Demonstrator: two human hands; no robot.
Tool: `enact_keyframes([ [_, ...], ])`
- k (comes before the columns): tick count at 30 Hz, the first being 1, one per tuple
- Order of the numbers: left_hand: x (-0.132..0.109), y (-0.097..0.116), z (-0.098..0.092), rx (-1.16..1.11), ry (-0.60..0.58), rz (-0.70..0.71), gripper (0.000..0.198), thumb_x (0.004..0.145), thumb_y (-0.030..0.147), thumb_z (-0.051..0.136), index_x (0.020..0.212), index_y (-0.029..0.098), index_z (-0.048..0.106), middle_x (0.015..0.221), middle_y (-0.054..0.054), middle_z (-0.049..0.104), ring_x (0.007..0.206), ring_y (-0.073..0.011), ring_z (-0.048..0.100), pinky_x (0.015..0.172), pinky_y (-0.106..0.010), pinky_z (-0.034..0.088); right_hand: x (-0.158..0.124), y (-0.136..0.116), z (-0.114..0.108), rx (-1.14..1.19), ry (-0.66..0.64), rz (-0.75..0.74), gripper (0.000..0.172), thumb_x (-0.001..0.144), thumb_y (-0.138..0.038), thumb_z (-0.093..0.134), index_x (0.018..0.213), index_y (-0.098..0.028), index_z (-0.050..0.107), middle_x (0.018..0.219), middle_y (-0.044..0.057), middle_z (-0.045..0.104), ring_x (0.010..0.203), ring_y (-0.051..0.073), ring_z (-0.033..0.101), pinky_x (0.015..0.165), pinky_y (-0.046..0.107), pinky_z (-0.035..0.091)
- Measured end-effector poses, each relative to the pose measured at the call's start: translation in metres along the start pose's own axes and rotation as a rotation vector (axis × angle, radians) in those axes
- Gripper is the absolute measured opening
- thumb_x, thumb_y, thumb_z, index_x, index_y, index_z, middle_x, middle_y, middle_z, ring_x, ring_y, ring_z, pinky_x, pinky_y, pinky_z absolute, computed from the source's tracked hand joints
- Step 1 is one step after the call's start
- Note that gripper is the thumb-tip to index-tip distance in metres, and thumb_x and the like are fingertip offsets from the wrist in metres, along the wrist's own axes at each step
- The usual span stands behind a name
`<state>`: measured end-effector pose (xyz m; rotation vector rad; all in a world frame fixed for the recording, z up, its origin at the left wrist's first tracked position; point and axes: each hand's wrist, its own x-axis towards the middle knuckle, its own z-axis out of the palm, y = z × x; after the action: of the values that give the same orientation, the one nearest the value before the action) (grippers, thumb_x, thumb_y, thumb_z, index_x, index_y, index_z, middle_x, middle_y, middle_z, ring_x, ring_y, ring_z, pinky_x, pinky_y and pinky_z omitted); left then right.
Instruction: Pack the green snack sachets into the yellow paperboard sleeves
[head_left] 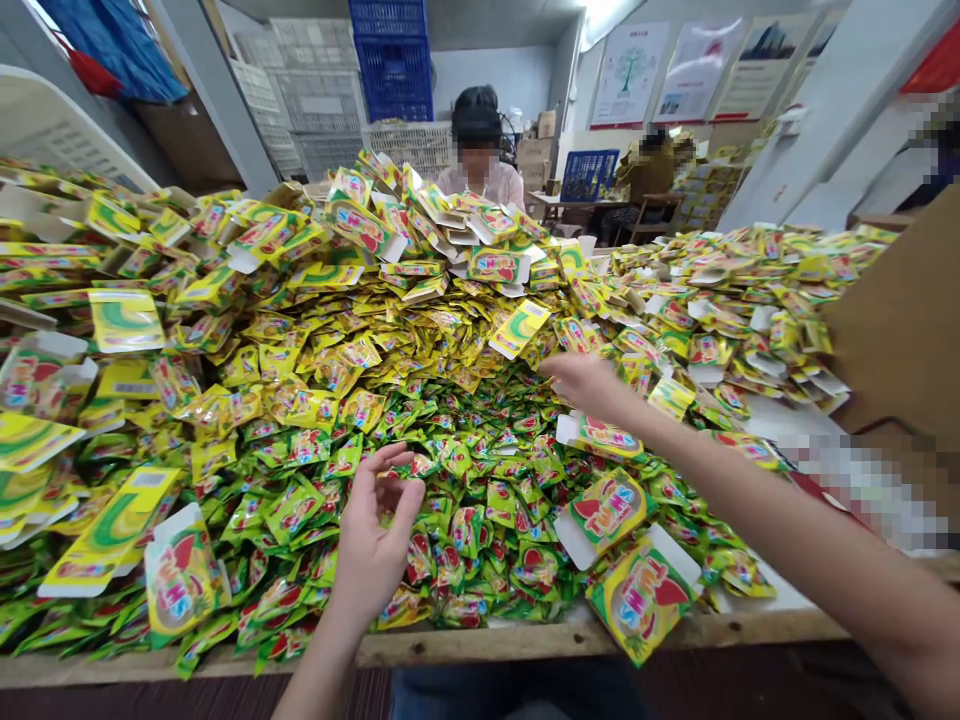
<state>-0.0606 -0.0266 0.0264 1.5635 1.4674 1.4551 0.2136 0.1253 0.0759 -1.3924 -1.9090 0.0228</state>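
My left hand point(380, 520) is over a heap of small green candy packets point(457, 530) with red watermelon pictures. Its fingers are loosely curled, with a gap between thumb and forefinger, and I see nothing held there. Farther forward, my right hand point(585, 383) reaches in from the right, above the place where green packets meet yellow packets point(442, 330). Its fingers point left and are partly hidden and blurred, so their grip does not show. A printed yellow carton point(520, 330) lies just beyond it, and another carton point(604, 436) lies below the wrist.
Many open cartons point(360, 225) are heaped at the back and left. More cartons point(637, 600) lie at the wooden table edge point(480, 645). A large brown cardboard box point(900, 320) stands at the right. Across the table sits a person point(484, 180), with stacked crates point(390, 65) behind.
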Motion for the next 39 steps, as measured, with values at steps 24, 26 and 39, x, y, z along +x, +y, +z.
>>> enact_keyframes([
  [24,0.149,-0.002,0.016,1.06,-0.12,0.27,0.024,0.086,0.014,0.042,0.097,0.011,0.063,0.094,-0.016,0.069,0.092,-0.029,0.064,0.079,-0.041,0.049,-0.03,-0.033,0.041,0.359,-0.381,0.367,0.028,0.076,-0.037,0.063,0.087,-0.012,0.07,0.074,0.007,0.07,0.064,0.017,0.063,0.056,0.026,0.046],
  [26,0.123,0.003,0.015,0.997,-0.099,0.401,0.026,0.089,0.017,0.042,0.108,0.015,0.06,0.104,-0.011,0.068,0.097,-0.0222,0.062,0.084,-0.034,0.048,-0.043,-0.039,0.033,0.506,-0.409,0.452,0.033,0.07,-0.042,0.068,0.084,-0.012,0.069,0.066,0.005,0.068,0.051,0.013,0.058,0.045,0.023,0.041],
  [39,0.021,0.014,0.023,0.824,-0.102,1.272,0.026,0.088,0.008,0.044,0.11,0.007,0.058,0.086,-0.009,0.07,0.083,-0.0194,0.064,0.076,-0.035,0.054,-0.084,-0.099,0.009,1.427,-0.573,1.114,0.012,0.083,-0.026,0.06,0.077,-0.017,0.063,0.068,0.0,0.069,0.052,0.01,0.059,0.045,0.021,0.051],
])
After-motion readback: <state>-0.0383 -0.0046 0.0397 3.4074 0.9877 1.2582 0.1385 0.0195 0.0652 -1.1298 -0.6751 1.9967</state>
